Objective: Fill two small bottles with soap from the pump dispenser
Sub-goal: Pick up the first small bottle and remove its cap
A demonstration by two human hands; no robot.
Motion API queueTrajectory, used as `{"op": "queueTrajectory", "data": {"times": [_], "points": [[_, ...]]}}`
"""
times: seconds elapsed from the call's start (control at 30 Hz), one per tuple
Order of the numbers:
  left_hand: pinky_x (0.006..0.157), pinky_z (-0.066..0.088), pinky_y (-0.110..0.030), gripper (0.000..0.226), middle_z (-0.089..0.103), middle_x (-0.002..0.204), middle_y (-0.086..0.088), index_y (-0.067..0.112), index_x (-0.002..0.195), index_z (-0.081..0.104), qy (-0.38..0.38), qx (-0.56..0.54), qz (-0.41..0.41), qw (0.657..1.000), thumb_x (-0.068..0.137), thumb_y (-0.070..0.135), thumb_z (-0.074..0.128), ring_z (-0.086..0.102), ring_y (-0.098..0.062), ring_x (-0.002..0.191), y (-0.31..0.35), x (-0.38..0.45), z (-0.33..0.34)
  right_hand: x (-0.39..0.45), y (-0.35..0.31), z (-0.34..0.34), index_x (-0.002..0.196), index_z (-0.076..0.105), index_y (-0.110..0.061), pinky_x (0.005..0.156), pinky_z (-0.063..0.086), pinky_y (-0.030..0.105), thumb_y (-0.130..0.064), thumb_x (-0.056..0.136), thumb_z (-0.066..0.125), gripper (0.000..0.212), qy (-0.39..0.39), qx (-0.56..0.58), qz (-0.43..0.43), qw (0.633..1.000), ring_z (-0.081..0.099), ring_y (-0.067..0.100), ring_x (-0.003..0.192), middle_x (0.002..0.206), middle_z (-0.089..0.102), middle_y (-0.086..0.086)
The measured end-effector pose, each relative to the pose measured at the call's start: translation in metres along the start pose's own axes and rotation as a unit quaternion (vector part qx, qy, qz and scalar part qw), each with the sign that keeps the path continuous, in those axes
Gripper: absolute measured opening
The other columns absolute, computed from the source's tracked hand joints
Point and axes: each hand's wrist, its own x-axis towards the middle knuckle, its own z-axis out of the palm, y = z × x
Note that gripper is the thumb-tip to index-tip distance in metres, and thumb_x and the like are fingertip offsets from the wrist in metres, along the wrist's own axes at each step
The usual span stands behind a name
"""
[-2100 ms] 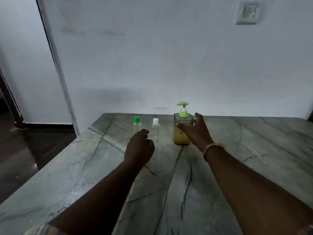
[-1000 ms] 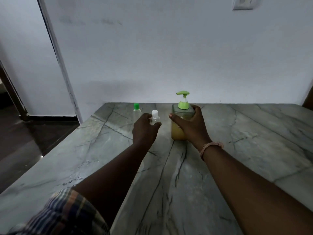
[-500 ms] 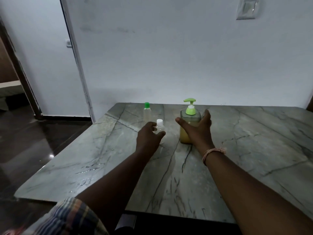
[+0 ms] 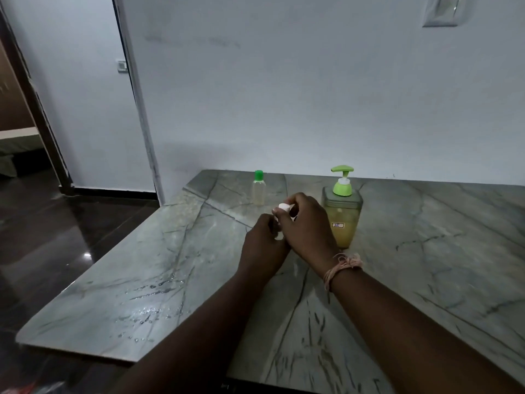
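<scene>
Her left hand (image 4: pixel 262 245) grips the light, slick-looking white-capped bottle (image 4: pixel 279 236) low down while right hand (image 4: pixel 308 226) fingers pinch its white cap (image 4: pixel 283 206), best twisted gently

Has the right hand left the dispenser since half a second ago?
Yes. The right hand has come off the dispenser and moved left, to the white cap of the bottle that the left hand holds.

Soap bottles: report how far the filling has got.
Done: nothing visibly filled yet. In hand: the left hand holds the white-capped bottle while the right hand pinches its white cap, apparently to unscrew it. Left: pumping soap from the dispenser into it, then the green-capped bottle, capped by the wall.
</scene>
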Motion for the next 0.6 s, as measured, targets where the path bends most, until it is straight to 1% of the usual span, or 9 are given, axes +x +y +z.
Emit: {"op": "queueTrajectory", "data": {"times": [0.07,0.13,0.23,0.3,0.37,0.43,0.47,0.53,0.6], "points": [[0.072,0.05,-0.021,0.041,0.068,0.107,0.007,0.017,0.123,0.059,-0.004,-0.012,0.005,1.0,0.086,0.028,0.073,0.065,-0.01,0.096,-0.001,0.0,0.001,0.004,0.002,0.002,0.086,0.062,-0.018,0.064,0.049,0.027,-0.041,0.082,0.066,0.024,-0.003,0.016,0.014,1.0,0.059,0.011,0.073,0.081,0.062,-0.002],[0.071,0.049,-0.018,0.041,0.067,0.106,0.008,0.019,0.122,0.059,0.001,-0.011,0.002,1.0,0.086,0.031,0.074,0.064,-0.008,0.095,-0.002,0.002,0.001,0.006,0.004,0.003,0.083,0.064,-0.018,0.061,0.05,0.028,-0.043,0.08,0.068,0.025,-0.013,0.024,0.017,0.999,0.06,0.01,0.068,0.073,0.063,-0.004],[0.063,0.042,-0.018,0.031,0.068,0.095,0.008,0.02,0.109,0.065,0.027,-0.003,-0.002,1.0,0.084,0.035,0.077,0.063,-0.006,0.084,-0.005,0.006,-0.001,0.012,0.009,0.003,0.081,0.067,-0.02,0.059,0.05,0.028,-0.044,0.079,0.069,0.025,-0.027,0.07,0.023,0.997,0.061,0.011,0.066,0.07,0.064,-0.003],[0.064,0.044,-0.022,0.03,0.069,0.09,0.009,0.023,0.103,0.067,0.033,-0.01,0.001,0.999,0.082,0.042,0.075,0.064,-0.006,0.082,-0.007,0.009,-0.001,0.016,0.015,0.005,0.08,0.068,-0.019,0.061,0.052,0.033,-0.042,0.079,0.069,0.023,-0.048,0.114,0.031,0.992,0.062,0.016,0.067,0.07,0.065,0.001],[0.067,0.049,-0.026,0.03,0.071,0.089,0.009,0.026,0.101,0.068,0.019,-0.024,-0.004,1.0,0.08,0.047,0.07,0.066,-0.006,0.082,-0.008,0.01,-0.001,0.018,0.021,0.009,0.082,0.069,-0.019,0.064,0.053,0.031,-0.035,0.082,0.069,0.016,-0.066,0.144,0.027,0.987,0.064,0.014,0.072,0.075,0.067,0.0],[0.073,0.055,-0.03,0.022,0.073,0.089,0.009,0.027,0.102,0.07,0.0,-0.038,-0.012,0.999,0.083,0.039,0.071,0.068,-0.004,0.084,-0.008,0.011,-0.002,0.02,0.024,0.008,0.09,0.072,-0.018,0.071,0.053,0.024,-0.023,0.086,0.068,0.008,-0.082,0.167,0.007,0.982,0.066,0.007,0.081,0.086,0.069,-0.005],[0.076,0.057,-0.032,0.02,0.074,0.091,0.009,0.027,0.104,0.07,-0.009,-0.041,-0.014,0.999,0.085,0.034,0.072,0.069,-0.003,0.085,-0.008,0.011,-0.002,0.021,0.025,0.007,0.093,0.073,-0.017,0.074,0.053,0.022,-0.018,0.087,0.067,0.009,-0.095,0.178,-0.005,0.979,0.066,0.007,0.084,0.09,0.069,-0.006],[0.08,0.057,-0.032,0.021,0.074,0.095,0.01,0.027,0.109,0.069,-0.018,-0.05,-0.019,0.998,0.089,0.03,0.071,0.069,-0.001,0.088,-0.009,0.011,-0.003,0.023,0.026,0.001,0.102,0.072,-0.018,0.075,0.054,0.019,-0.009,0.09,0.062,0.018,-0.133,0.203,-0.018,0.97,0.066,0.009,0.087,0.096,0.07,-0.006],[0.078,0.054,-0.028,0.023,0.073,0.097,0.012,0.028,0.113,0.067,-0.01,-0.055,-0.024,0.998,0.091,0.028,0.07,0.067,0.0,0.09,-0.008,0.011,-0.002,0.02,0.027,-0.002,0.118,0.065,-0.023,0.076,0.052,0.014,-0.004,0.091,0.058,0.033,-0.17,0.242,-0.012,0.955,0.063,0.01,0.094,0.107,0.068,-0.006]]}}
